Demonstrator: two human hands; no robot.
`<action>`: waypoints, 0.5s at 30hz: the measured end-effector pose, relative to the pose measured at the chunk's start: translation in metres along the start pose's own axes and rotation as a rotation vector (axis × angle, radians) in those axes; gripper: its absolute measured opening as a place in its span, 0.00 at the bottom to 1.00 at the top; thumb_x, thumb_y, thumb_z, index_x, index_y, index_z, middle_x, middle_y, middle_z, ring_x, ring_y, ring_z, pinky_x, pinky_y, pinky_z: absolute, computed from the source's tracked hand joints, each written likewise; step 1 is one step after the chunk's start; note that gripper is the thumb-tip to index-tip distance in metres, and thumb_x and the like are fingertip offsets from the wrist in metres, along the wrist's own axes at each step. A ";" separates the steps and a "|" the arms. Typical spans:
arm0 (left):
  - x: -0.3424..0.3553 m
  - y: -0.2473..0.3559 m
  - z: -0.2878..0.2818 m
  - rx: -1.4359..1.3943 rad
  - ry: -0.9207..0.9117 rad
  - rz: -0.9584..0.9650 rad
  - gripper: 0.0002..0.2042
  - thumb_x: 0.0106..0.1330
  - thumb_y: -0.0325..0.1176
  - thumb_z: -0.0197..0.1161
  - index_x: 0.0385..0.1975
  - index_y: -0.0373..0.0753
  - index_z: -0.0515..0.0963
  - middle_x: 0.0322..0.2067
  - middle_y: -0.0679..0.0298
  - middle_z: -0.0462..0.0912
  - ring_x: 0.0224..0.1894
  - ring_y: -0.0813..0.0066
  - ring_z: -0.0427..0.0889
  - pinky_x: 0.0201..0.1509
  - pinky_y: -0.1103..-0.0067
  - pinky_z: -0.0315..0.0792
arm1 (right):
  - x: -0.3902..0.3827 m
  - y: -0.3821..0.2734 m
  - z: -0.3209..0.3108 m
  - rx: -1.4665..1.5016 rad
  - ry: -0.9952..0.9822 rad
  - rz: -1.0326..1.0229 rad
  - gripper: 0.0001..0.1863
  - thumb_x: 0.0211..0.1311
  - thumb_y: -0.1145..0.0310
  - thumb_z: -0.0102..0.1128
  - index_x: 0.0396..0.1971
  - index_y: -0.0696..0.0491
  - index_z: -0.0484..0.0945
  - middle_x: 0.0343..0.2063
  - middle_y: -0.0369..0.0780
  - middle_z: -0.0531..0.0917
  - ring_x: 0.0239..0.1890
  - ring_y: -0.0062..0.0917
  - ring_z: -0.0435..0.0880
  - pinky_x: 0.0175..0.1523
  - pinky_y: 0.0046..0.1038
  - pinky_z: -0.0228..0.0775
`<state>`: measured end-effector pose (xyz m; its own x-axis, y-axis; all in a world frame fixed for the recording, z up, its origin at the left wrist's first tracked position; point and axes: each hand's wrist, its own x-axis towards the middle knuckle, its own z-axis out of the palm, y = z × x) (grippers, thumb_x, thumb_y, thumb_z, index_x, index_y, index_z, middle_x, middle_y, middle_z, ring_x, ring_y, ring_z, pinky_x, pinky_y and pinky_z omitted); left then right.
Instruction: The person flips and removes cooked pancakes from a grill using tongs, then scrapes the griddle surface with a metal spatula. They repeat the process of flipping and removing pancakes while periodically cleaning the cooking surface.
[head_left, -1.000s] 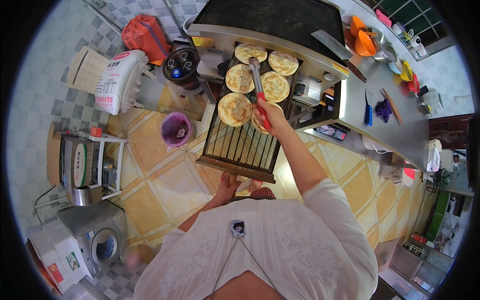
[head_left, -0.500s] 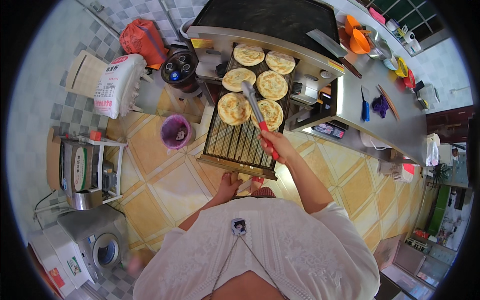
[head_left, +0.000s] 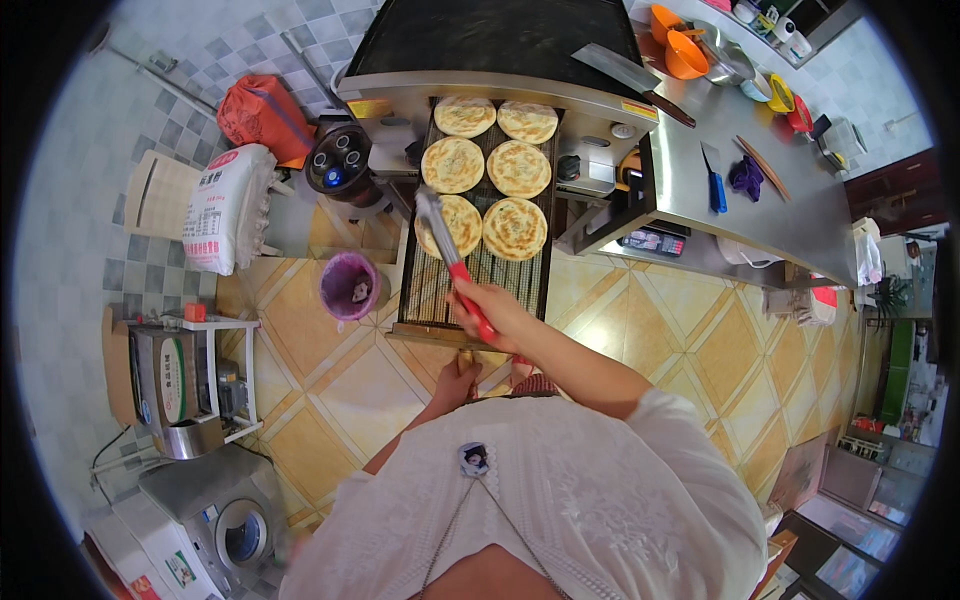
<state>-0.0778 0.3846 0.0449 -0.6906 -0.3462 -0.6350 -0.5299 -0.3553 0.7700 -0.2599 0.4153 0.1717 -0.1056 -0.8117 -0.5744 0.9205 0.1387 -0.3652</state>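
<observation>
My right hand (head_left: 490, 312) is wrapped around the red handle of metal tongs (head_left: 443, 232). Their head lies over the left edge of the nearest left flatbread (head_left: 462, 222); whether it touches the bread I cannot tell. Several browned round flatbreads, among them the nearest right one (head_left: 514, 229), rest in two columns on a pulled-out wire rack (head_left: 425, 290). Below the rack's front edge, my left hand (head_left: 456, 384) is closed around its short handle (head_left: 466, 360).
The rack extends from an oven under a black griddle (head_left: 490, 40). At right, a steel counter (head_left: 690, 235) bears a cleaver (head_left: 620, 72), a blue-handled knife (head_left: 716, 185) and orange bowls (head_left: 686, 54). A purple-lined bin (head_left: 348, 313) and a white sack (head_left: 215, 220) stand left.
My right hand and the tongs have moved left, from between the columns to the nearest left flatbread. My left hand stays at the rack's handle. The view has shifted slightly.
</observation>
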 end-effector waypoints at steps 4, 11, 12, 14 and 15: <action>-0.002 0.006 0.004 0.039 0.017 0.047 0.11 0.62 0.36 0.57 0.32 0.33 0.70 0.13 0.66 0.71 0.12 0.80 0.69 0.14 0.81 0.63 | -0.080 -0.028 -0.030 -0.825 0.085 0.052 0.17 0.61 0.56 0.53 0.29 0.57 0.74 0.16 0.34 0.74 0.13 0.13 0.67 0.18 0.17 0.58; -0.006 0.015 0.003 0.095 0.015 -0.005 0.13 0.61 0.38 0.59 0.32 0.33 0.73 0.18 0.67 0.74 0.18 0.82 0.71 0.20 0.83 0.64 | -0.102 -0.070 -0.077 -1.302 0.180 0.197 0.15 0.60 0.59 0.54 0.28 0.57 0.74 0.15 0.34 0.74 0.13 0.15 0.70 0.19 0.20 0.61; -0.008 0.017 0.002 0.106 0.007 -0.021 0.13 0.60 0.39 0.59 0.32 0.33 0.74 0.19 0.67 0.75 0.19 0.82 0.71 0.21 0.83 0.64 | -0.103 -0.071 -0.079 -1.268 0.215 0.168 0.15 0.60 0.59 0.54 0.27 0.58 0.74 0.15 0.35 0.75 0.13 0.16 0.70 0.19 0.21 0.61; -0.006 0.011 0.001 0.075 0.025 -0.041 0.14 0.60 0.39 0.60 0.32 0.32 0.74 0.19 0.67 0.75 0.19 0.82 0.72 0.21 0.83 0.64 | -0.106 -0.074 -0.081 -1.201 0.276 0.113 0.17 0.59 0.58 0.55 0.27 0.60 0.76 0.15 0.37 0.76 0.13 0.18 0.72 0.19 0.23 0.63; -0.006 0.009 0.001 0.058 0.037 -0.051 0.14 0.60 0.39 0.60 0.32 0.32 0.74 0.19 0.67 0.75 0.19 0.82 0.72 0.21 0.83 0.64 | -0.114 -0.082 -0.079 -1.119 0.244 0.125 0.16 0.60 0.59 0.55 0.28 0.59 0.75 0.15 0.36 0.75 0.13 0.17 0.71 0.17 0.21 0.61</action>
<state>-0.0787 0.3840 0.0559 -0.6435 -0.3614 -0.6748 -0.5927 -0.3225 0.7380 -0.3531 0.5414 0.2099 -0.2195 -0.6422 -0.7344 0.0936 0.7355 -0.6711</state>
